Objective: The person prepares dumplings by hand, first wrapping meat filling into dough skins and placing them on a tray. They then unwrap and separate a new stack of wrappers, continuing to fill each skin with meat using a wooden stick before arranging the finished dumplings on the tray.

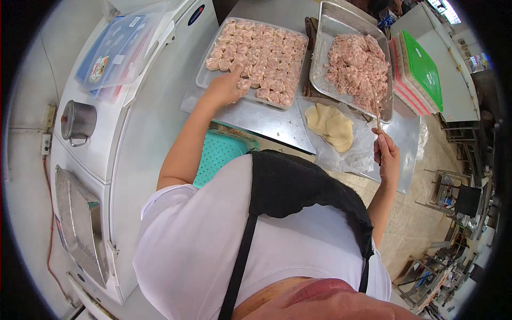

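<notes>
My left hand (225, 89) is over the near left edge of a clear plastic tray (201, 80), its fingers closed around an open-topped meat dumpling (244, 84). Rows of similar dumplings (261, 48) fill most of that tray. In my right hand (388, 153) is a thin wooden stick (378, 113), gripped near its lower end. The stick's far end reaches the ground meat (358, 66), which lies heaped in a metal pan (320, 64). Between my hands, round yellowish dumpling wrappers (333, 128) rest in loose stacks on a plastic sheet (358, 156).
A metal table (277, 125) carries the trays. Stacked containers with a green lid (422, 66) stand right of the pan. To my left, a white freezer (141, 133) bears a metal pot (78, 122) and plastic lids (114, 50). A teal basket (217, 154) sits below the table edge.
</notes>
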The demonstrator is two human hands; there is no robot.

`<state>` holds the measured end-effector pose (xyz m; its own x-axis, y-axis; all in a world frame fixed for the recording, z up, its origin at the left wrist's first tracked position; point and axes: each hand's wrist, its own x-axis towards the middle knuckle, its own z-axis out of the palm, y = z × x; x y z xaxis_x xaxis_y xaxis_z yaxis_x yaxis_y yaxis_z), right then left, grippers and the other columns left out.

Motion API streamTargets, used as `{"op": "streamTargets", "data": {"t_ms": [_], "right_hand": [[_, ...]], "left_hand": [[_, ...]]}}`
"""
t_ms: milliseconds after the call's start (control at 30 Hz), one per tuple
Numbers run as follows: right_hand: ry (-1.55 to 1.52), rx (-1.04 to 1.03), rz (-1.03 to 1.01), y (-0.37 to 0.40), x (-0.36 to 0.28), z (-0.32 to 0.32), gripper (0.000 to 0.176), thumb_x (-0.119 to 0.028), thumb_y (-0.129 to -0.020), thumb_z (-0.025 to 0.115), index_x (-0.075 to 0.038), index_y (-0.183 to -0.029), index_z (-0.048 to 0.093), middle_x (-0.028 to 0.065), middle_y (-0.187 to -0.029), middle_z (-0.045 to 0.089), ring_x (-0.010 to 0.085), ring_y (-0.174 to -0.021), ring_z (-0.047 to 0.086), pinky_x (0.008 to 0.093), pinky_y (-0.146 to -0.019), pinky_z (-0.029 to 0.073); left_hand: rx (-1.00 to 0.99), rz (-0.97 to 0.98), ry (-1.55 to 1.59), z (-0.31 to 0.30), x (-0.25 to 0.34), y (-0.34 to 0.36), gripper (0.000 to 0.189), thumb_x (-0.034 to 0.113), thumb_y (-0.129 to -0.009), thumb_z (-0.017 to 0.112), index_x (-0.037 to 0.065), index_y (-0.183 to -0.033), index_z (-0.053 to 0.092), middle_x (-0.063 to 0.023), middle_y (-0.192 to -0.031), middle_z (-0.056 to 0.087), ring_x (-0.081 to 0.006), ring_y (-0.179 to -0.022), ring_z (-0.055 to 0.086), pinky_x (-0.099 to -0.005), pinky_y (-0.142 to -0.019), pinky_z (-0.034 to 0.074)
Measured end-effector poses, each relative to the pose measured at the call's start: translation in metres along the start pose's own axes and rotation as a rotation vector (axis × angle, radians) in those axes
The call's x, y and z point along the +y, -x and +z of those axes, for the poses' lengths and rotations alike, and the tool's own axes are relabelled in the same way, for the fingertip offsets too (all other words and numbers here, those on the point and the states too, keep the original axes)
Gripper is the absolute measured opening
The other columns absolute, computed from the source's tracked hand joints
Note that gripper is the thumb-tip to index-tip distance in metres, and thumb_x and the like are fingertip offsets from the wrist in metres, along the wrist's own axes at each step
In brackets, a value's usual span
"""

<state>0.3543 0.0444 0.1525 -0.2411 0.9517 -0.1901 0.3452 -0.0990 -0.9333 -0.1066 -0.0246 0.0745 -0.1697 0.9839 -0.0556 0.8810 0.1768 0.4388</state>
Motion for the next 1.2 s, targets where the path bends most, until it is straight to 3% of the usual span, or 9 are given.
{"op": "streamTargets", "data": {"t_ms": [200,300,433,500,733,900,1033,1133,1200], "right_hand": [[0.013,-0.016,-0.030,-0.007,-0.003,-0.012,0.031,-0.029,-0.097,0.053,-0.006,-0.115,0.064,-0.0069,-0.064,0.042,0.0021,-0.051,0.034,0.0187,-0.045,0.026],[0.015,-0.038,-0.052,-0.012,0.000,-0.026,0.031,-0.029,-0.097,0.053,-0.007,-0.115,0.064,-0.0066,-0.064,0.042,0.0021,-0.051,0.035,0.0187,-0.045,0.026],[0.027,-0.081,-0.046,-0.020,0.005,-0.053,0.029,-0.028,-0.096,0.056,-0.008,-0.114,0.066,-0.0067,-0.066,0.044,0.0025,-0.054,0.036,0.0186,-0.048,0.028],[0.047,-0.100,-0.049,-0.027,0.008,-0.068,0.029,-0.028,-0.096,0.056,-0.008,-0.114,0.066,-0.0067,-0.066,0.044,0.0025,-0.054,0.036,0.0186,-0.048,0.028],[0.053,-0.247,-0.101,-0.053,0.019,-0.118,0.029,-0.027,-0.096,0.055,-0.005,-0.113,0.066,-0.0077,-0.065,0.042,0.0024,-0.055,0.036,0.0187,-0.049,0.029],[0.095,-0.330,-0.074,-0.077,0.038,-0.141,0.029,-0.025,-0.096,0.055,-0.005,-0.112,0.066,-0.0075,-0.067,0.042,0.0027,-0.057,0.037,0.0193,-0.051,0.029],[0.206,-0.330,-0.157,-0.097,0.048,-0.147,0.028,-0.026,-0.097,0.052,-0.005,-0.109,0.067,-0.0066,-0.069,0.045,0.0049,-0.062,0.038,0.0212,-0.056,0.032],[0.148,-0.435,-0.061,-0.116,0.051,-0.153,0.030,-0.027,-0.098,0.050,-0.004,-0.105,0.067,-0.0010,-0.067,0.050,0.0106,-0.061,0.044,0.0263,-0.057,0.037],[0.570,-0.398,-0.352,-0.124,0.035,-0.156,0.031,-0.028,-0.097,0.050,-0.003,-0.100,0.067,0.0112,-0.070,0.060,0.0223,-0.064,0.056,0.0356,-0.062,0.045]], "left_hand": [[-0.071,-0.050,-0.055,0.035,-0.003,-0.027,0.070,0.015,-0.081,0.059,0.000,-0.142,0.030,-0.0294,-0.116,0.058,-0.0403,-0.105,0.059,-0.0462,-0.089,0.047],[-0.023,-0.026,-0.025,0.050,-0.003,-0.032,0.077,0.024,-0.081,0.065,0.003,-0.145,0.027,-0.0263,-0.137,0.045,-0.0376,-0.124,0.047,-0.0404,-0.101,0.040],[-0.028,-0.087,0.122,0.048,0.007,-0.021,0.076,0.020,-0.082,0.062,0.007,-0.146,0.025,-0.0267,-0.138,0.043,-0.0361,-0.126,0.045,-0.0392,-0.101,0.040],[0.022,-0.197,0.109,0.044,0.012,-0.015,0.071,0.015,-0.081,0.054,0.001,-0.145,0.025,-0.0249,-0.140,0.042,-0.0378,-0.121,0.050,-0.0433,-0.102,0.039],[0.225,-0.433,-0.068,0.051,0.031,-0.016,0.065,0.020,-0.083,0.054,0.005,-0.143,0.032,-0.0187,-0.133,0.051,-0.0388,-0.116,0.053,-0.0549,-0.102,0.035],[0.351,-0.191,-0.036,0.072,0.030,-0.019,0.065,0.016,-0.076,0.058,0.004,-0.138,0.040,-0.0212,-0.121,0.059,-0.0399,-0.110,0.056,-0.0558,-0.098,0.038],[0.425,-0.251,-0.088,0.070,0.037,-0.021,0.065,0.018,-0.076,0.059,0.003,-0.137,0.041,-0.0231,-0.114,0.062,-0.0414,-0.106,0.058,-0.0536,-0.096,0.041],[0.397,-0.265,-0.119,0.076,0.044,-0.037,0.065,0.015,-0.076,0.059,0.002,-0.137,0.039,-0.0251,-0.109,0.063,-0.0434,-0.103,0.058,-0.0507,-0.095,0.042],[0.328,-0.397,-0.109,0.067,0.080,-0.035,0.060,0.011,-0.078,0.055,0.003,-0.136,0.042,-0.0245,-0.109,0.063,-0.0440,-0.102,0.059,-0.0467,-0.096,0.042]]}}
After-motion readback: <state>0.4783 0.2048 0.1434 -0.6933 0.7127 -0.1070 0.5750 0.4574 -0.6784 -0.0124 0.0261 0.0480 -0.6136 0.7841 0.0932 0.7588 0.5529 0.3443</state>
